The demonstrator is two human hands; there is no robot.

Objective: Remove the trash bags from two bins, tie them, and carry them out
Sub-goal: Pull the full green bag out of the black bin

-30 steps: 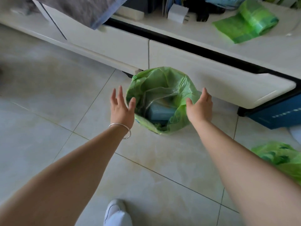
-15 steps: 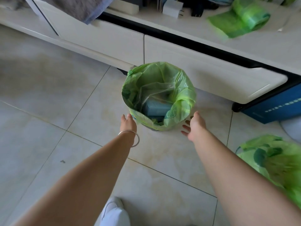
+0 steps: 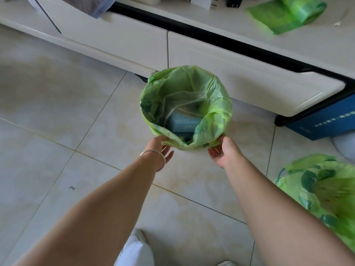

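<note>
A small bin lined with a green trash bag (image 3: 217, 104) stands on the tiled floor against a white low cabinet (image 3: 240, 77). The bag's edge is folded over the rim, and a blue box (image 3: 184, 123) lies inside. My left hand (image 3: 161, 148), with a silver bangle on the wrist, touches the near left hem of the bag, thumb against the plastic and fingers spread below. At the near right hem, my right hand (image 3: 221, 152) rests the same way, palm up and fingers apart. A second green bag (image 3: 326, 194) sits at the lower right, blurred.
A roll of green bags (image 3: 288, 12) lies on the cabinet top. A grey cloth (image 3: 92, 4) hangs over its left end. A dark blue box (image 3: 326, 123) sits under the cabinet's right end. My white shoe (image 3: 136, 248) is on the tiles below my arms.
Both hands dropped from beside the bin's upper rim to its near lower edge and turned palm up against the bag's hem. The camera moved closer, showing more of the second bag.
</note>
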